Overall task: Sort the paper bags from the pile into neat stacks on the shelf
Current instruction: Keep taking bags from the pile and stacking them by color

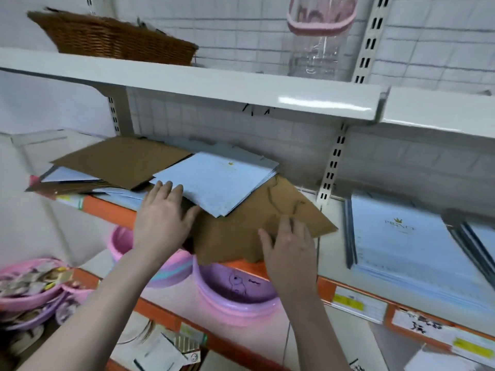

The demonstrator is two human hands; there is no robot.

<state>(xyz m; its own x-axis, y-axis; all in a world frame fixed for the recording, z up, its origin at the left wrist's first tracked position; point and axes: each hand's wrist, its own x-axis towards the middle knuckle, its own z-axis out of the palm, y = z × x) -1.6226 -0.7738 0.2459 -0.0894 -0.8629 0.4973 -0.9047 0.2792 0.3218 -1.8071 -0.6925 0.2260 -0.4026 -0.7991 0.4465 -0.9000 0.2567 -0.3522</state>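
Orange-edged shelf [107,207], tiled wall [241,30]

brown bags [257,226]: matt kraft paper, creased
pale blue bags [214,180]: smooth paper, faint sheen
shelf [267,95]: glossy white painted metal
basket [115,38]: woven wicker, rough
basins [235,290]: shiny pink and purple plastic

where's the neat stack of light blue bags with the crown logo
In the head view, the neat light blue stack sits on the right of the middle shelf, past the slotted upright, right of the brown bag under the right hand.
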